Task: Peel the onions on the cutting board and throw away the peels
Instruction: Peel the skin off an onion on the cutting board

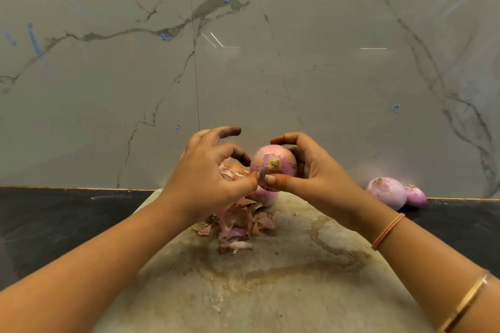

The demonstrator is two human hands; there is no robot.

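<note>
The round pink-purple onion [273,163] is held above the board just right of the frame's centre, root end toward the camera. The right hand [311,170] cups it, fingers curled over its top and thumb beneath. The left hand [205,178] has loose, half-curled fingers holding nothing I can see; only its thumb tip presses the skin beside the root. The nail should catch the skin's edge there and strip toward the far end, turning the onion between pulls, since thin skin probably tears if yanked. Below, a heap of dry papery peels [238,224] lies on the stained pale cutting board [284,278].
</note>
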